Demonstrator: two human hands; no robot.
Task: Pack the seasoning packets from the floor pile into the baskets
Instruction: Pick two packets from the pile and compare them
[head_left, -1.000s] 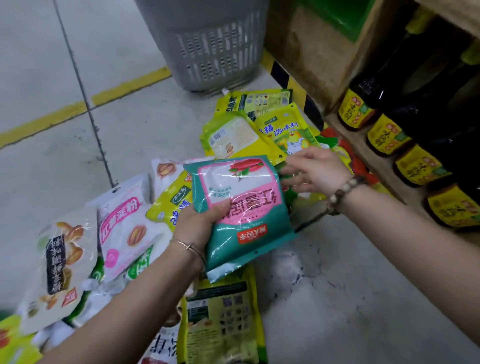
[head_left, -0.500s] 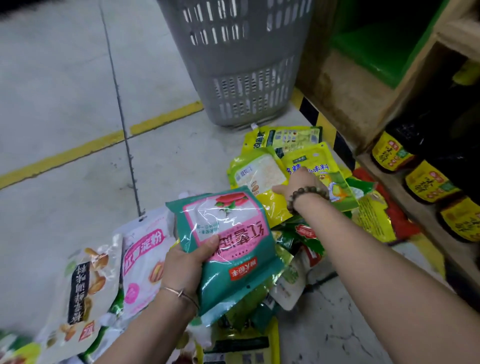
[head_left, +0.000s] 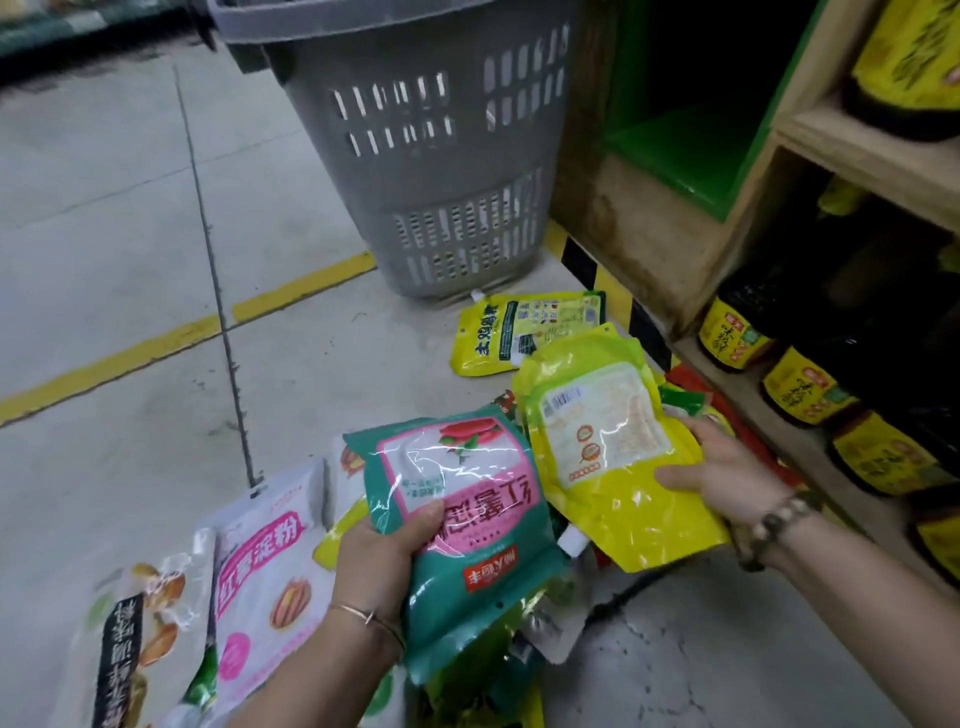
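Observation:
My left hand (head_left: 382, 558) grips a teal and pink packet (head_left: 462, 525) by its left edge, held above the floor pile. My right hand (head_left: 727, 470) holds a yellow spouted pouch (head_left: 608, 452) lifted just off the pile, thumb on its front. A tall grey plastic basket (head_left: 431, 156) stands on the floor ahead, beyond both hands. More packets lie below: a yellow pouch (head_left: 524, 330) near the basket's foot, a white and pink packet (head_left: 265, 587) and a nut-printed bag (head_left: 140, 639) at lower left.
A wooden shelf unit (head_left: 670, 244) rises on the right, with dark bottles bearing yellow labels (head_left: 800, 389) on its low shelf. Yellow floor tape (head_left: 156, 345) runs across the grey concrete. A black and yellow hazard strip (head_left: 582, 260) edges the shelf base.
My right hand has picked the yellow pouch up from the pile and drawn it toward me. The view has tilted up, showing more of the basket. The left hand still holds the teal packet.

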